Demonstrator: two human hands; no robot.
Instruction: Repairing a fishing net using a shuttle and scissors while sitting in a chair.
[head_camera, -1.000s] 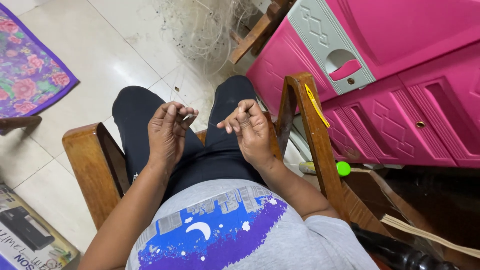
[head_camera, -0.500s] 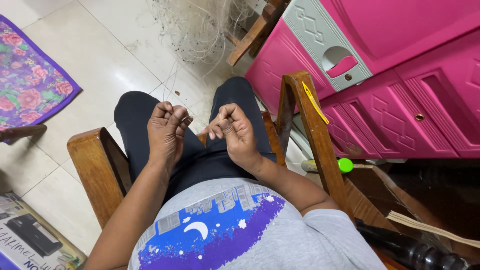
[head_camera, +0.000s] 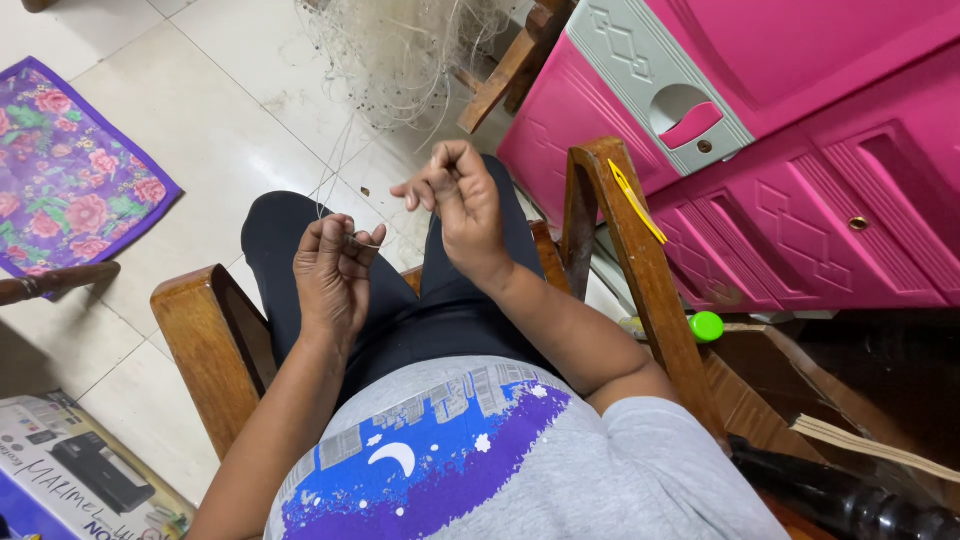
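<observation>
Above the lap, left hand (head_camera: 333, 268) and right hand (head_camera: 455, 196) each pinch thin, limp, tangle-prone net line (head_camera: 340, 170); best gripped near fingertips.

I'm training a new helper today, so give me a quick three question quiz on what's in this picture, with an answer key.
1. True or false: both hands pinch thin thread over the lap.
2. What hangs on the chair's right armrest? A) a yellow strip B) a red towel C) a blue cup
3. Fill in: the tangled net lies on the ____ ahead of the knees.

Key
1. True: the left hand and the right hand each pinch the thread, which runs toward the net.
2. A: a yellow strip lies along the wooden armrest, beside the pink cabinet.
3. Floor, with a flowered mat to the left.
</observation>
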